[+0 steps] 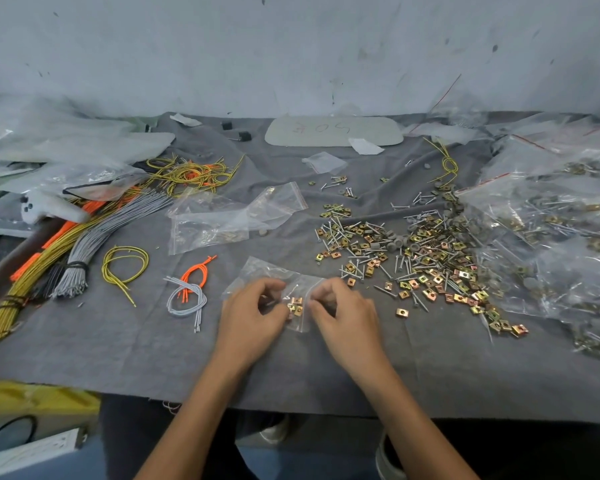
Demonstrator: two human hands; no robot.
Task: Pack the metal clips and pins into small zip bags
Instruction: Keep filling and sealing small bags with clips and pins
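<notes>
- The small clear plastic zip bag (300, 322) lies between both hands, with a few square brass clips (295, 304) inside
- The left hand (253, 317) and right hand (343, 317) pinch its opposite sides with curled fingers
- The loose heap of brass clips and steel pins (423, 254) lies right of the bag, nearer the right hand

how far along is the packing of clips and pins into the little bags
Perhaps midway. Done: the heap of bags at the right already holds clips and pins. In hand: the left hand and right hand pinch a small zip bag with a few clips inside. Left: a large loose pile of clips and pins on the grey cloth.
</notes>
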